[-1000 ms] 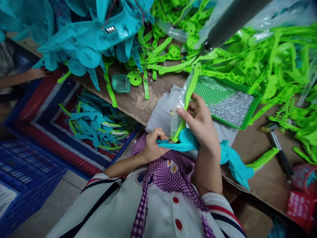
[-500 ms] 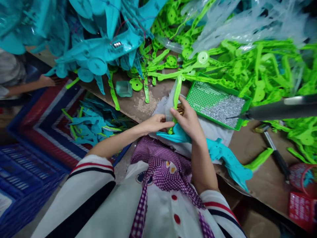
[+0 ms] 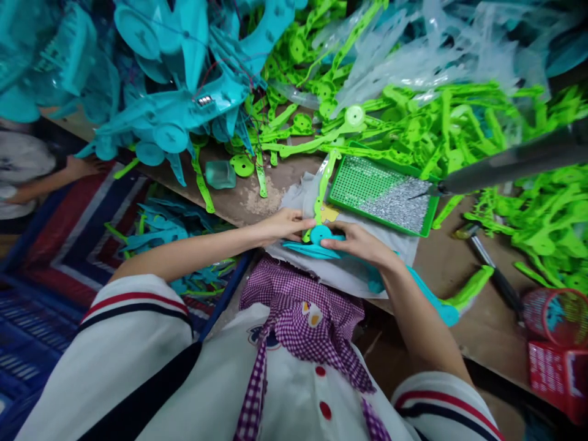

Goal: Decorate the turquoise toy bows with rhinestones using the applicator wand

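Observation:
My left hand (image 3: 285,225) is closed around the lower end of a bright green plastic arm (image 3: 324,184), which has a clear strip along it and points away from me. Thumb and fingers of my right hand (image 3: 357,241) pinch a turquoise plastic piece with a round disc (image 3: 320,234), set against the foot of the green arm. The rest of the long turquoise body (image 3: 425,286) runs out to the right beyond my right forearm, ending near another green arm (image 3: 473,288). A pale cloth (image 3: 395,245) lies beneath.
Behind the cloth sits a green mesh basket (image 3: 356,179) of small screws. A dark screwdriver-like tool (image 3: 505,160) reaches over it from the right. Turquoise parts (image 3: 169,110) and green parts (image 3: 413,122) heap at the back. A hammer (image 3: 493,269) and red basket (image 3: 551,315) lie right; another person's hand (image 3: 82,166) shows left.
My right hand has come down from the green arm onto the turquoise disc piece, uncovering a yellow patch on the cloth. My left hand stays at the green arm's lower end.

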